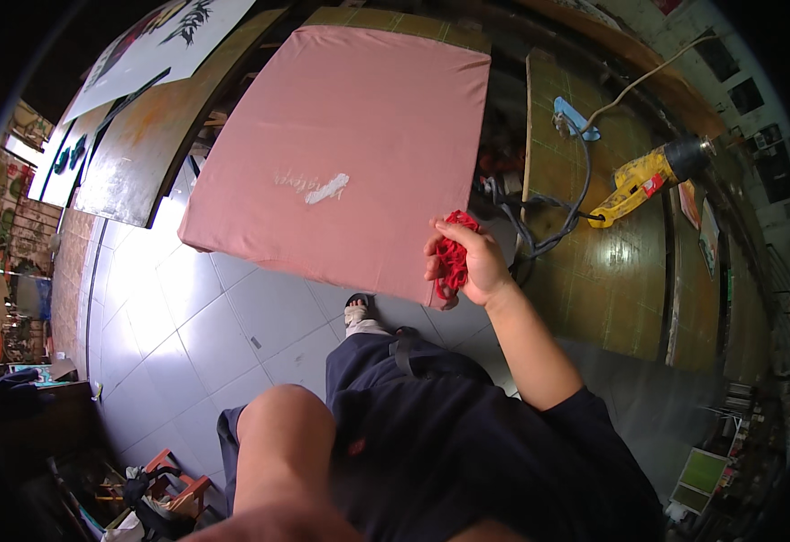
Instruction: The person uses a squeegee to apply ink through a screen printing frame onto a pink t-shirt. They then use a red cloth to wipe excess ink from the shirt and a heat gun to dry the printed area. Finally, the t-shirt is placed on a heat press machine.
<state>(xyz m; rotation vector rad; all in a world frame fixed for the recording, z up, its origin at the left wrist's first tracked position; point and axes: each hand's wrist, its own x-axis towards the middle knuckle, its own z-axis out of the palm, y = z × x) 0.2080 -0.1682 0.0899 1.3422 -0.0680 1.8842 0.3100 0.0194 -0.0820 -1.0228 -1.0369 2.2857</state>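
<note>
My right hand (pixel 476 259) is curled around a bunched wad of red stringy material (pixel 452 256); whether it is cord or netting I cannot make out. It hovers at the near right corner of a flat panel covered in pink cloth (pixel 368 117). A ragged white patch (pixel 327 189) with faint scrawled marks beside it shows on the cloth. My left arm (pixel 285 443) is bent, elbow forward, and folds back toward the lower edge. Only a blurred part, perhaps of my left hand (pixel 269 526), shows there, and its fingers are hidden.
Right of the pink panel, a yellow and black heat gun (pixel 652 172) with a dark cable lies on a worn board (pixel 594 280). A light blue piece (pixel 577 118) lies farther back. Boards and a white printed sheet (pixel 156 54) stand at left. Below is grey tile floor (pixel 264 316).
</note>
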